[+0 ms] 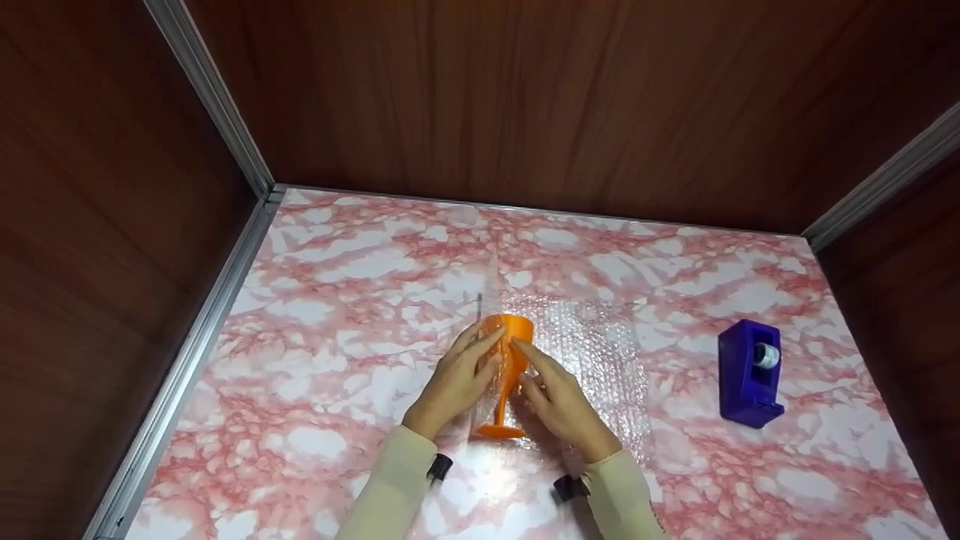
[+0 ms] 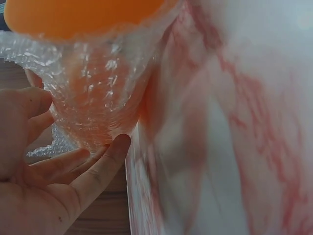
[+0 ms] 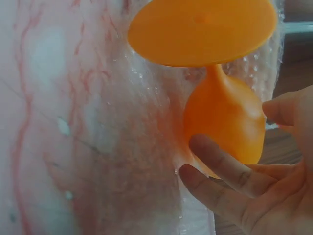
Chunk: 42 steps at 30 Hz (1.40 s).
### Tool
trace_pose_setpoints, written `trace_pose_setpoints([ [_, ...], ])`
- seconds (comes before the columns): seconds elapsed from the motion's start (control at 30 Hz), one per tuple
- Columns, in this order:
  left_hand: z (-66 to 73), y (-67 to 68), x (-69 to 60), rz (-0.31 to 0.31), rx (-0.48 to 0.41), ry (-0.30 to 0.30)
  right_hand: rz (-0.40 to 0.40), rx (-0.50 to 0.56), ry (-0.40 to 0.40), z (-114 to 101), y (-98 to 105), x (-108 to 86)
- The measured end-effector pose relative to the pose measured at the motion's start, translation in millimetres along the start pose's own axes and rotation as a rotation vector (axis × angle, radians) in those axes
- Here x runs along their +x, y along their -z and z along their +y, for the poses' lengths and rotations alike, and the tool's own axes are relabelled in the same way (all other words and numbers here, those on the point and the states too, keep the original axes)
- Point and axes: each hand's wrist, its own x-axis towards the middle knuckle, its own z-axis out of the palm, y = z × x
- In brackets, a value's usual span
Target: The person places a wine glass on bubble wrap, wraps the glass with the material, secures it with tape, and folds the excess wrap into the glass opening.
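An orange goblet (image 1: 516,334) lies on a sheet of clear bubble wrap (image 1: 600,360), its foot toward the person. My left hand (image 1: 454,382) holds the wrap's left part up against the bowl; in the left wrist view the bubble wrap (image 2: 93,93) covers the bowl below the orange foot (image 2: 88,17), with fingers and thumb around it. From the other side my right hand (image 1: 562,397) grips the bare bowl (image 3: 225,117), thumb on one side and fingers on the other. The round foot (image 3: 200,34) sticks out past the wrap.
A purple tape dispenser (image 1: 739,375) with a roll of tape (image 1: 766,355) stands on the right of the red-and-white marbled table (image 1: 337,255). Dark wooden panels (image 1: 487,97) with metal edge strips (image 1: 225,105) enclose the table at the back and sides.
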Motion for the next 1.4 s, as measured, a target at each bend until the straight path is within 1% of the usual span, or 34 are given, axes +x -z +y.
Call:
trace_pose_setpoints([
  [0.07,0.7,-1.0,1.2,0.007,0.012,-0.005,-0.007,-0.024,0.024,0.0,1.8,1.2],
  [0.17,1.4,-2.4,2.7,0.016,0.01,-0.011,0.0,-0.037,0.036,1.0,3.6,2.6],
  [0.33,-0.7,-5.2,2.6,0.027,-0.024,-0.03,0.016,-0.023,0.042,5.1,3.3,1.9],
  [0.47,-4.1,-6.6,1.4,0.031,-0.052,-0.031,0.016,-0.035,0.054,7.0,2.0,1.3],
  [0.57,-4.6,-6.5,1.8,0.039,-0.059,-0.038,0.012,-0.029,0.028,7.0,1.8,1.8],
  [0.7,-5.9,-7.5,4.5,0.083,-0.062,-0.085,-0.006,0.003,-0.04,6.5,1.6,1.6],
  [0.77,-5.7,-7.7,5.3,0.1,-0.055,-0.1,-0.011,0.016,-0.065,6.8,0.9,0.6],
  [0.87,-4.4,-7.8,5.7,0.111,-0.043,-0.108,-0.007,0.016,-0.075,8.6,-0.3,-0.6],
  [1.0,-1.7,-8.5,5.2,0.111,-0.015,-0.1,0.01,-0.016,-0.072,10.8,-1.8,-1.5],
  [1.2,1.8,-10.5,3.4,0.101,0.04,-0.082,0.008,-0.008,-0.078,11.9,-2.6,-2.0],
  [1.3,4.2,-11.2,3.1,0.099,0.07,-0.079,0.008,0.011,-0.067,12.2,-1.4,-2.4],
  [1.4,7.5,-11.9,3.5,0.089,0.099,-0.068,0.039,0.017,-0.024,12.4,1.1,-2.7],
])
